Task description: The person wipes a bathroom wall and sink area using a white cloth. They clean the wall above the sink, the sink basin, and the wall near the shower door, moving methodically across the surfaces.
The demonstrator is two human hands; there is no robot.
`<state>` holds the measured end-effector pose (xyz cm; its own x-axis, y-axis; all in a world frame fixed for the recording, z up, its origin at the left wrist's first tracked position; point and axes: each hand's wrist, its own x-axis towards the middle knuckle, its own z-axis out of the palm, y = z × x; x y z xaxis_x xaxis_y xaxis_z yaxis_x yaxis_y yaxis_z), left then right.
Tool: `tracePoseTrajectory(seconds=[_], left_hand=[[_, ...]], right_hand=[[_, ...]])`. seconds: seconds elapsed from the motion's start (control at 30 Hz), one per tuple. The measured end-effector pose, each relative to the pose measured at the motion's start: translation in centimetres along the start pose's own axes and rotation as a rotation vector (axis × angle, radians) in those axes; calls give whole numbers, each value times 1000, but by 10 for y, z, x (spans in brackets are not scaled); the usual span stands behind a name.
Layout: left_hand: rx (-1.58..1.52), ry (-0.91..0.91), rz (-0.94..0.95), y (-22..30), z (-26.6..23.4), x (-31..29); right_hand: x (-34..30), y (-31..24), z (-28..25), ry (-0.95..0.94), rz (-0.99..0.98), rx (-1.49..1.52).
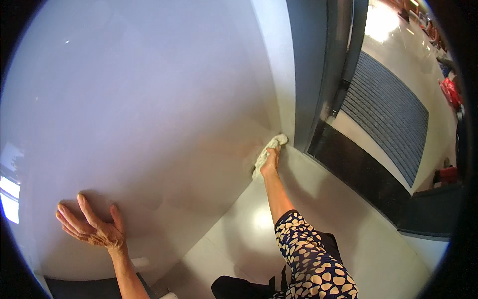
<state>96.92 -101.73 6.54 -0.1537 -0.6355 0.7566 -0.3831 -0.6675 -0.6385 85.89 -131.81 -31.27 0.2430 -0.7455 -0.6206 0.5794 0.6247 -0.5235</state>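
Observation:
My right hand (271, 162) is closed on a pale, crumpled cloth (262, 158), which it presses against the lower right edge of a large glossy white panel (164, 94). The cloth reaches up to the corner where the panel, the light floor and a grey frame come together. My left hand (94, 224) lies on the panel at the lower left, its fingers spread and holding nothing. A patterned dark sleeve (313, 254) covers my right arm above the forearm.
A dark grey door frame (311, 70) rises just right of the cloth. Beyond a black threshold strip (363, 174) lies a ribbed grey-blue mat (388, 114). Light tiled floor (249, 224) stretches below my right arm. Red items (449, 92) show at the far right.

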Motion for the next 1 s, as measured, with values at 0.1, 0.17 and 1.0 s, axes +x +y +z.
tracePoseTrajectory(seconds=[0.1,0.17,1.0], left_hand=[[-25,31,-20,3,0,1],[-18,20,-29,4,-1,0],[-62,24,-42,3,-5,2]], right_hand=[[-33,-32,35,-70,-117,22],[-66,-56,62,-148,-258,-99],[-164,-63,149,-215,-1442,-635]])
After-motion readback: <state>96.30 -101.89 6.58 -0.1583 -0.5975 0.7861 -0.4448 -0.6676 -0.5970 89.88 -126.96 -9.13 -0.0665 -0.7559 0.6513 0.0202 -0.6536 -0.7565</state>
